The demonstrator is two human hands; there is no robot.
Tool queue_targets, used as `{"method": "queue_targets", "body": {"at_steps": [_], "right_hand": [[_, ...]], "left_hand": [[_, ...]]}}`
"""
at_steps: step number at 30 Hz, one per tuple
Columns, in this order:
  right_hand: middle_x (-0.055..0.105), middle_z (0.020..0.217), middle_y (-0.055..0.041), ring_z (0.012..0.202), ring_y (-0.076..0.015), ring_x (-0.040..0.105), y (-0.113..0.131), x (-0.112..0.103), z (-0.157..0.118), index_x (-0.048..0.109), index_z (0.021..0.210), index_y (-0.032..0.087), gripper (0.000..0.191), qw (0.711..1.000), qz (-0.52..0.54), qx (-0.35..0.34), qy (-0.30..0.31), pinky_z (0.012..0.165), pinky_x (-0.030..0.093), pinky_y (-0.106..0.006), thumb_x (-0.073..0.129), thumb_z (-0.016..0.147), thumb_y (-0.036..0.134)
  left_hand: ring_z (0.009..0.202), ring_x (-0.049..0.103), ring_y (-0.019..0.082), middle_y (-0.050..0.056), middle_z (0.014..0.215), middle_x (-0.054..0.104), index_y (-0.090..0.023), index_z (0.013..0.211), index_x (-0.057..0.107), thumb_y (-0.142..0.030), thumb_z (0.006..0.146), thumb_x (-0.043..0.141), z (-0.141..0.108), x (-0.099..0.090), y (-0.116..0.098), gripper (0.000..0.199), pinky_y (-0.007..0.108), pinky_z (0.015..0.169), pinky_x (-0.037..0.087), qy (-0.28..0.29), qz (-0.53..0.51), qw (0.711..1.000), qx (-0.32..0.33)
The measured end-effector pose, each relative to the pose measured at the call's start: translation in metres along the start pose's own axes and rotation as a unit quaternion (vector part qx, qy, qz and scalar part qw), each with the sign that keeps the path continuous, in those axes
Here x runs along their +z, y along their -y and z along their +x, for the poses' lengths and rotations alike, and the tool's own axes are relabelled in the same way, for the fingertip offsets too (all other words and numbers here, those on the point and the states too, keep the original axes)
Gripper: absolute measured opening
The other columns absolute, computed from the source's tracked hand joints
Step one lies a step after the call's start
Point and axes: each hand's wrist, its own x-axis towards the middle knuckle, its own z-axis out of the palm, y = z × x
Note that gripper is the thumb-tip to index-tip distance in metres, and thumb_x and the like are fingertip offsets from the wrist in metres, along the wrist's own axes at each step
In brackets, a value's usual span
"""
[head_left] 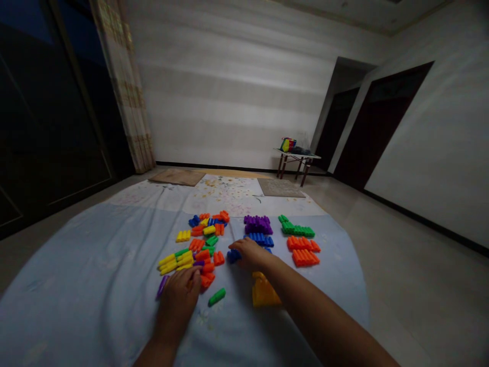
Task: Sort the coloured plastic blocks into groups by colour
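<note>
I find the left hand (182,291) at the near edge of the mixed plastic building pieces (196,244); whether its grip is closed, I cannot tell. The right hand (249,252) is at the blue pieces (234,256), its grip likewise unclear. Purple pieces (257,224) lie beyond on the cloth-covered counter (114,285). Any markings are too blurred to read.

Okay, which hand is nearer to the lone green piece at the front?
Left. The left hand is just left of the lone green piece, at the near edge of the mixed pile; the right hand is farther off, beyond it and to the right, at the blue pieces.
</note>
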Motion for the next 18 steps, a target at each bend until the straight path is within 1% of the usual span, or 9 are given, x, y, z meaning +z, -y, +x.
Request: {"method": "queue_targets", "body": {"at_steps": [2, 4, 6, 7, 9, 11, 12, 15, 18], "right_hand": [[0.061, 0.118, -0.0127, 0.108, -0.0264, 0.054, 0.001, 0.005, 0.008, 0.058, 0.118, 0.015, 0.055, 1.0, -0.003, 0.008, 0.005, 0.091, 0.04, -0.035, 0.065, 0.064, 0.009], [0.063, 0.113, -0.0118, 0.104, -0.0263, 0.056, -0.001, 0.008, 0.009, 0.06, 0.116, 0.016, 0.052, 1.0, -0.002, 0.018, -0.001, 0.088, 0.041, -0.034, 0.065, 0.065, 0.009], [0.061, 0.113, -0.011, 0.104, -0.0245, 0.056, -0.006, 0.004, 0.006, 0.058, 0.118, 0.018, 0.052, 0.999, 0.002, 0.029, -0.021, 0.087, 0.042, -0.032, 0.064, 0.067, 0.013], [0.06, 0.115, -0.0109, 0.105, -0.0233, 0.055, -0.011, 0.001, 0.002, 0.055, 0.121, 0.018, 0.053, 0.998, 0.007, 0.036, -0.041, 0.087, 0.041, -0.031, 0.063, 0.069, 0.015], [0.056, 0.118, -0.0105, 0.107, -0.0209, 0.052, -0.024, -0.011, -0.008, 0.05, 0.126, 0.017, 0.055, 0.993, 0.027, 0.058, -0.101, 0.089, 0.04, -0.03, 0.061, 0.072, 0.016], [0.058, 0.114, -0.0085, 0.102, -0.0193, 0.054, -0.04, -0.025, -0.021, 0.052, 0.123, 0.018, 0.053, 0.98, 0.063, 0.09, -0.166, 0.088, 0.041, -0.029, 0.062, 0.071, 0.015], [0.059, 0.11, -0.0073, 0.098, -0.0185, 0.055, -0.048, -0.031, -0.027, 0.054, 0.121, 0.018, 0.052, 0.974, 0.077, 0.106, -0.184, 0.086, 0.042, -0.029, 0.063, 0.069, 0.014], [0.061, 0.104, -0.0062, 0.088, -0.0162, 0.058, -0.072, -0.042, -0.046, 0.056, 0.118, 0.017, 0.05, 0.967, 0.086, 0.138, -0.195, 0.081, 0.045, -0.028, 0.063, 0.069, 0.013], [0.061, 0.104, -0.0083, 0.087, -0.0166, 0.059, -0.093, -0.04, -0.06, 0.056, 0.119, 0.015, 0.049, 0.963, 0.075, 0.166, -0.196, 0.08, 0.046, -0.028, 0.061, 0.07, 0.013]], "left_hand": [[0.087, 0.062, 0.02, 0.006, 0.089, 0.07, -0.018, 0.087, 0.067, -0.037, 0.084, 0.039, 0.0, 0.001, 0.002, 0.034, 0.034, 0.083, 0.046, -0.006, 0.002, 1.0, 0.002], [0.086, 0.062, 0.02, 0.006, 0.088, 0.07, -0.018, 0.086, 0.067, -0.036, 0.084, 0.039, 0.001, 0.001, 0.002, 0.033, 0.035, 0.082, 0.046, -0.008, 0.005, 1.0, 0.006], [0.086, 0.062, 0.02, 0.006, 0.088, 0.07, -0.017, 0.086, 0.067, -0.036, 0.084, 0.039, 0.001, 0.001, 0.003, 0.033, 0.035, 0.082, 0.046, -0.009, 0.006, 1.0, 0.01], [0.086, 0.062, 0.02, 0.006, 0.088, 0.07, -0.017, 0.086, 0.067, -0.036, 0.084, 0.039, 0.001, 0.002, 0.003, 0.034, 0.035, 0.081, 0.046, -0.01, 0.004, 1.0, 0.013], [0.086, 0.062, 0.02, 0.006, 0.088, 0.07, -0.017, 0.087, 0.066, -0.036, 0.084, 0.039, 0.0, 0.003, 0.004, 0.034, 0.035, 0.082, 0.046, -0.014, 0.002, 1.0, 0.02], [0.086, 0.062, 0.02, 0.006, 0.087, 0.07, -0.017, 0.087, 0.066, -0.036, 0.084, 0.039, 0.001, 0.004, 0.004, 0.033, 0.034, 0.081, 0.046, -0.021, 0.003, 0.999, 0.027], [0.085, 0.062, 0.02, 0.005, 0.087, 0.07, -0.018, 0.087, 0.066, -0.036, 0.084, 0.039, 0.001, 0.004, 0.004, 0.033, 0.034, 0.081, 0.046, -0.025, 0.005, 0.999, 0.03], [0.084, 0.063, 0.019, 0.005, 0.086, 0.07, -0.018, 0.085, 0.067, -0.035, 0.084, 0.04, 0.002, 0.005, 0.004, 0.032, 0.033, 0.079, 0.046, -0.033, 0.011, 0.999, 0.04], [0.082, 0.063, 0.019, 0.005, 0.085, 0.07, -0.018, 0.085, 0.067, -0.035, 0.084, 0.039, 0.002, 0.004, 0.004, 0.033, 0.033, 0.077, 0.047, -0.038, 0.013, 0.998, 0.048]]}}
